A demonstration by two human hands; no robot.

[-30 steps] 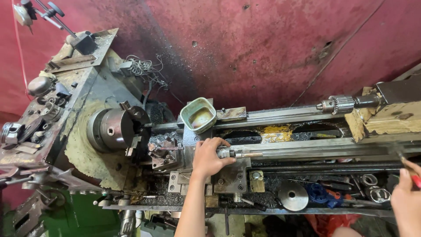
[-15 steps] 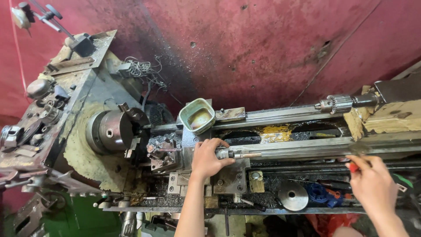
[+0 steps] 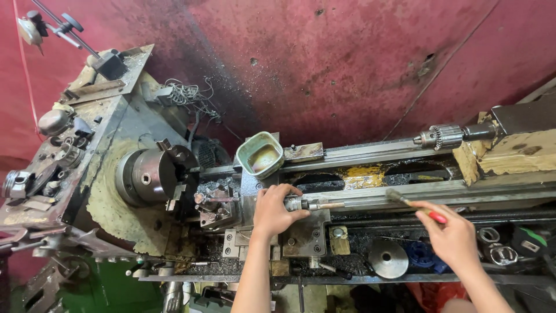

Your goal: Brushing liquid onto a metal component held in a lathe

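Note:
I look down on an old, grimy metal lathe (image 3: 145,122). My left hand (image 3: 273,210) grips a metal handle (image 3: 302,204) on the carriage, just right of the tool post (image 3: 215,204). My right hand (image 3: 453,235) holds a small brush with a red handle (image 3: 412,204); its bristle end rests against the front bed rail (image 3: 498,194). The chuck (image 3: 152,175) sits to the left of the carriage.
A green oily cup (image 3: 260,154) stands behind the carriage. The tailstock with a drill chuck (image 3: 443,137) is at the right. A round handwheel (image 3: 388,259), metal rings (image 3: 491,243) and a blue rag (image 3: 420,255) lie in the front tray. A red wall (image 3: 347,58) stands behind.
My right hand has moved left from the frame's right edge toward the bed, bringing the brush onto the rail. My left hand has stayed on the carriage handle.

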